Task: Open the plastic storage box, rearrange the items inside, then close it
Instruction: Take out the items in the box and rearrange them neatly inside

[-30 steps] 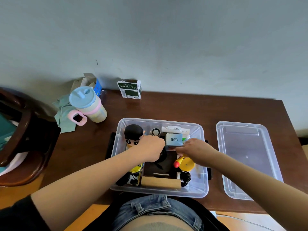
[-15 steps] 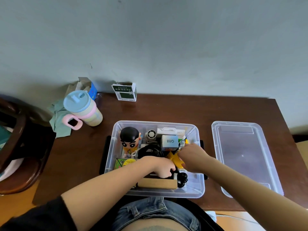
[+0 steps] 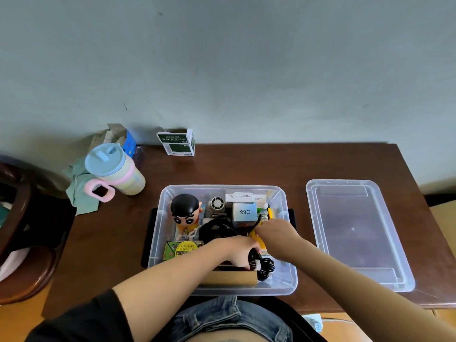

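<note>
The clear plastic storage box [image 3: 158, 230] stands open in the middle of the brown table. Its clear lid [image 3: 355, 230] lies flat to the right. Inside are a black-haired figurine [image 3: 185, 213], a small fan [image 3: 217, 204], a pale box marked Q88 [image 3: 244, 213], a yellow tape roll [image 3: 186, 249], a wooden block [image 3: 232, 277] and a black cable bundle [image 3: 267, 266]. My left hand [image 3: 237, 250] reaches into the front of the box and grips the black cable bundle. My right hand [image 3: 276, 233] curls down over a yellow item [image 3: 255, 236] at the middle right; its fingertips are hidden.
A blue-lidded cup with a pink handle [image 3: 113, 171] and a green cloth [image 3: 81, 193] sit at the back left. A green and white carton [image 3: 177, 143] stands by the wall. A dark wooden chair [image 3: 22, 230] is left of the table.
My left hand moved from beside the figurine toward the front of the box and took hold of the black cable bundle. My right hand stayed at the middle right, over the yellow item.
</note>
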